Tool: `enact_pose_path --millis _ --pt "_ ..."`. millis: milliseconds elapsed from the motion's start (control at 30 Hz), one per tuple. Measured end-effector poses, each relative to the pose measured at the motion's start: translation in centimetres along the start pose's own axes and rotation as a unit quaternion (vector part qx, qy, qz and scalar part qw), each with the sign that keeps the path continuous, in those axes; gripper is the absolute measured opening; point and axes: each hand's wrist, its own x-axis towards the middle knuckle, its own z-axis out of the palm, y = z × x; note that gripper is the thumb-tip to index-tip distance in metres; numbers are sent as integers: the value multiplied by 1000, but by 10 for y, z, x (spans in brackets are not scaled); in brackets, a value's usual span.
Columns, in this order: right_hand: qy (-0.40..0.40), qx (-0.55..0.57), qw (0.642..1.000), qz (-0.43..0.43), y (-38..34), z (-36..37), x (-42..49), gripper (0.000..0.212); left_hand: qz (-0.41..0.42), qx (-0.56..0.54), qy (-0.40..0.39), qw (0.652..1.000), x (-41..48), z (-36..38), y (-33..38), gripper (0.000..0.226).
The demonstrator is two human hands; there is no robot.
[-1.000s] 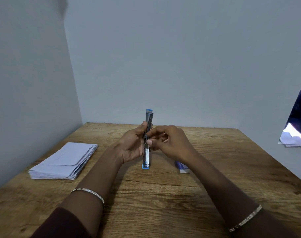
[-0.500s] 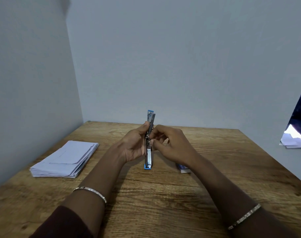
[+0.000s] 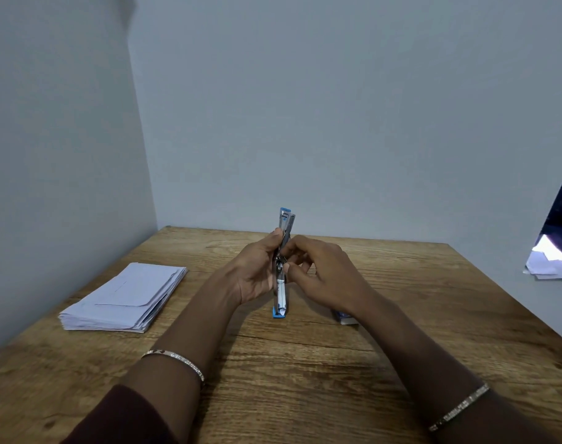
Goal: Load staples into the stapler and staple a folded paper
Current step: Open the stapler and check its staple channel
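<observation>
Barely shifted since a second ago, the opened stapler (image 3: 281, 293) is held upright over the table (image 3: 305, 363), gripped by the left hand (image 3: 254, 277) and pinched midway by the right hand (image 3: 321, 274); folded papers (image 3: 123, 299) lie at nine o'clock.

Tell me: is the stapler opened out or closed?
Opened out: the stapler is held upright, its halves unfolded in line, blue tips top and bottom.

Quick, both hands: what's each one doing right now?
Left hand: grips the stapler.
Right hand: pinches the stapler's middle; no staples can be made out.
</observation>
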Motion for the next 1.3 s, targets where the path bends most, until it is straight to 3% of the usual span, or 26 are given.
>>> enact_pose_path --millis 267,500,633,833,967,1067,1167,1300 --pt "-13 69 997 32 0 2 0 16 -19 0 -20 1000 3 4 -4 62" --pt "-15 145 987 67 2 0 -2 16 -32 -31 -7 999 3 2 -4 43" --pt "4 249 963 105 4 -3 0 12 -31 -23 -3 999 4 2 -5 49" --pt "20 278 947 157 11 -4 6 14 -26 -18 -18 999 8 0 -6 49" --pt "21 341 917 204 12 0 6 5 -14 -16 -2 1000 10 -1 -7 33" --pt "30 371 901 224 9 0 5 17 -14 -41 -2 999 11 0 -6 29" --pt "36 332 917 219 7 -2 5 20 -19 -48 -15 999 12 1 -7 30" --pt "42 101 979 174 13 -7 5 14 -12 -65 -10 998 10 -6 2 30"
